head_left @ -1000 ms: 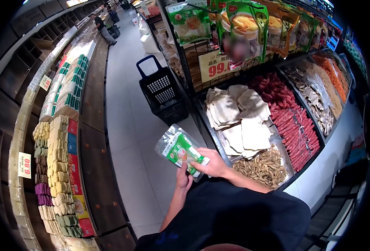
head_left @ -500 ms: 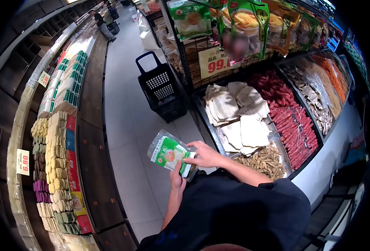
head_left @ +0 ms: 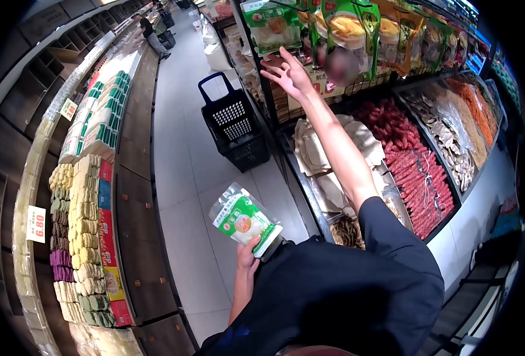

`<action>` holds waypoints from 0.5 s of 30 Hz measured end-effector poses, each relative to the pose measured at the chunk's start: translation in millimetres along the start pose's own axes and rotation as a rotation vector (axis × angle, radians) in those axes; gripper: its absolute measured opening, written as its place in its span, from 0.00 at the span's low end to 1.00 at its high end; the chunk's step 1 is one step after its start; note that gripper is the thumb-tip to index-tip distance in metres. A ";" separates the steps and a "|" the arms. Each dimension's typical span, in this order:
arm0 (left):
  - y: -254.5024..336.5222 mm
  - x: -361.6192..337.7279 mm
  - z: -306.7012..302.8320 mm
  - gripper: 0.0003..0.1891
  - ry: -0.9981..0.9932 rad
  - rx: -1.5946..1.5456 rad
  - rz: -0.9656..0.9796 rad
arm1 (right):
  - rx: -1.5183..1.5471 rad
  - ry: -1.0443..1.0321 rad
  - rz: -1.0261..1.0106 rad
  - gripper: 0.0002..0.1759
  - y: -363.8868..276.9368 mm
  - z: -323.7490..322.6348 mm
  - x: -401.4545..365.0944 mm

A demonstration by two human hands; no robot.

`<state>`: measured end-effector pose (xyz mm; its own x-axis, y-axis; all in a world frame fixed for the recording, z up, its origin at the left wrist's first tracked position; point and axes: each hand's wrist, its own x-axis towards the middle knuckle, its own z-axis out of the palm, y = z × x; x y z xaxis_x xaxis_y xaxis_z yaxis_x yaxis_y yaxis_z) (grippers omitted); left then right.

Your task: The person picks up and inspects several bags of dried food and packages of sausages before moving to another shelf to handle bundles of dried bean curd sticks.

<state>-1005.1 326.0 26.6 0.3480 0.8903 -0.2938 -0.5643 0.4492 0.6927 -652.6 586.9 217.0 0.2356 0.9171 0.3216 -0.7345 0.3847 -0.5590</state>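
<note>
My left hand (head_left: 249, 256) grips a green and white food pouch (head_left: 246, 221) with a clear top edge, held low in front of my body. The thumb lies across the pouch's front near its lower side. My right hand (head_left: 289, 74) is stretched out toward the rack, fingers spread and holding nothing. Just above it hangs another green pouch (head_left: 271, 26) of similar look. Part of a price sign (head_left: 317, 80) shows behind the right wrist. My right forearm passes over flat pale dried sheets (head_left: 313, 151) in a metal tray.
A black shopping basket (head_left: 238, 127) stands on the aisle floor. Dark red sausages (head_left: 413, 178) and other dried goods fill the right counter. On the left shelf (head_left: 147, 237) are stacked noodle bundles (head_left: 84, 237). Another person (head_left: 151, 37) stands far up the aisle.
My right hand has let go of the pouch and moved up and forward to the hanging packages, opening its fingers. The left hand still holds the pouch in about the same place.
</note>
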 end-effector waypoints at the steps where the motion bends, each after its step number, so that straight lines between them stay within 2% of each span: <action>1: 1.1 -2.1 2.0 0.25 -0.015 0.005 -0.014 | 0.037 -0.035 -0.009 0.23 -2.9 2.2 7.7; 2: 2.4 -3.5 4.1 0.25 -0.030 0.010 -0.026 | 0.048 0.004 -0.024 0.20 -3.6 3.0 11.5; 5: 0.9 -4.3 5.6 0.25 -0.005 0.016 -0.011 | 0.035 -0.008 -0.099 0.23 -4.4 9.5 11.7; 9: -3.6 -1.4 -0.8 0.25 0.006 -0.011 -0.020 | 0.019 0.021 -0.248 0.22 -31.1 46.4 -32.8; 10: -4.2 -0.7 -2.9 0.25 0.005 -0.009 -0.021 | 0.021 0.109 -0.253 0.23 -40.5 57.0 -52.8; 11: -3.8 0.8 -4.6 0.25 0.000 0.000 -0.036 | -0.024 0.102 -0.400 0.23 -47.9 74.8 -76.7; 12: -3.2 2.7 -5.4 0.25 -0.006 0.010 -0.051 | -0.038 0.136 -0.370 0.23 -53.7 68.6 -96.6; 13: -2.9 3.7 -5.0 0.25 -0.011 0.015 -0.052 | 0.042 0.186 -0.453 0.22 -54.7 71.6 -116.5; 15: -5.1 6.9 -8.2 0.25 -0.016 0.023 -0.047 | -0.007 0.195 -0.401 0.25 -55.5 46.6 -157.4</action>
<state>-1005.9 330.5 15.5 0.3862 0.8667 -0.3158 -0.5293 0.4886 0.6936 -678.5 416.3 233.0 0.6167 0.6978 0.3643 -0.5568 0.7138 -0.4248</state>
